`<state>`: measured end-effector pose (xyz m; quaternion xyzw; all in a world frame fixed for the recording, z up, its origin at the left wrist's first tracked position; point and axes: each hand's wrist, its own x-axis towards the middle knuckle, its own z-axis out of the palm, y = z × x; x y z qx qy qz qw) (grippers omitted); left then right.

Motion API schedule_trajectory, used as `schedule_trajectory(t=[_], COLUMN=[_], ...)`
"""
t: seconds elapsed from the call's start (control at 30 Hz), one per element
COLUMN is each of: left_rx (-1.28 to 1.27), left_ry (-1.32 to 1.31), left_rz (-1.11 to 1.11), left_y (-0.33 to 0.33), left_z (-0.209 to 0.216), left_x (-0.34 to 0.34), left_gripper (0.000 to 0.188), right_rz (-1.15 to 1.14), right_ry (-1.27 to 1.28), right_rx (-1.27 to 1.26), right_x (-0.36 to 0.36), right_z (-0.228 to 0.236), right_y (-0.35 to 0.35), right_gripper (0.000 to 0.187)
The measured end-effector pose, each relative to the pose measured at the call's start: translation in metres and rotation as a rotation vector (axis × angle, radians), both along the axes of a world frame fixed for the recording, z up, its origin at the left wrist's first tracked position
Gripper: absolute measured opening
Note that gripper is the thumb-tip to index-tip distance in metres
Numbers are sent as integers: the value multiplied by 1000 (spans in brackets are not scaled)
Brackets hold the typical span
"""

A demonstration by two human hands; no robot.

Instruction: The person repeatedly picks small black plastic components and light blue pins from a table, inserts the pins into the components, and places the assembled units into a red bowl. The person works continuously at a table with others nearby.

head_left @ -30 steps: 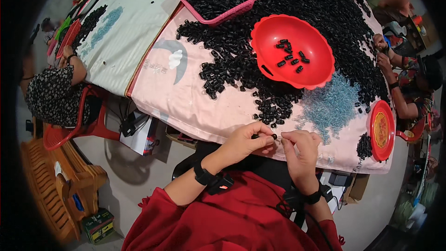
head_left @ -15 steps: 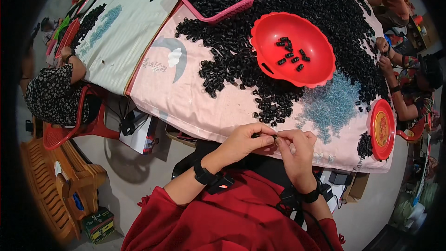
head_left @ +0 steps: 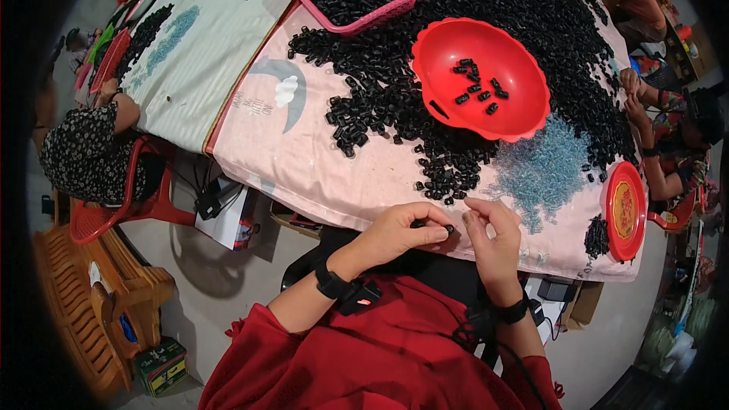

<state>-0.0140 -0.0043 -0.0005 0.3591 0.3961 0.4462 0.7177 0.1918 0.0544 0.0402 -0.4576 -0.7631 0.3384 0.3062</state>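
Note:
Over the near edge of the pink-covered table, my left hand point(head_left: 402, 231) pinches a small black plastic piece point(head_left: 449, 228) between thumb and fingers, its end poking out at the fingertips. A short gap away on the right is my right hand point(head_left: 495, 243), fingers loosely bent and apart, with nothing visible in it. Ahead lies a spread of similar small black pieces point(head_left: 448, 175). A red scalloped bowl point(head_left: 505, 45) rests among them with several black pieces inside. Right of my hands' far side is a heap of small clear bluish pieces point(head_left: 543, 163).
A pink basket point(head_left: 353, 29) full of black pieces stands farther back. At the right edge are a red oval tray point(head_left: 638, 216) and a small pile of thin black pieces point(head_left: 597, 238). Other people sit around the table; a red chair point(head_left: 137, 201) and wooden bench point(head_left: 91, 296) stand left.
My right hand has drawn away from the left hand to the right, its fingers parting. The left hand has stayed in place with the black piece, whose end now shows.

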Motion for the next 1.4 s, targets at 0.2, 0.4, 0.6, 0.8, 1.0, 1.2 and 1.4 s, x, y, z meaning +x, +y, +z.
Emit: schedule_trajectory(t=[0.2, 0.4, 0.6, 0.8, 1.0, 1.2, 1.4], left_rx=[-15, -5, -24, -23, -3, 7, 13], left_ry=[-108, -169, -243, -250, -254, -257, -193], left_rz=[-72, -41, -5, 49, 63, 69, 52], left_y=[-13, -24, -29, -34, -40, -46, -50], left_z=[1, 6, 10, 9, 7, 9, 13], left_x=[-2, -2, 0, 4, 11, 15, 19], left_gripper=[23, 23, 23, 22, 24, 23, 23], right_rz=[115, 198, 159, 119, 85, 201, 199], right_ry=[-258, -380, -254, -60, 113, 7, -12], right_rx=[506, 569, 570, 234, -36, 5, 180], right_x=[-18, -22, -19, 0, 9, 14, 17], right_z=[-21, -19, -13, 11, 31, 51, 47], right_y=[15, 16, 12, -8, -34, -44, -48], right_gripper=[16, 17, 15, 17, 14, 14, 16])
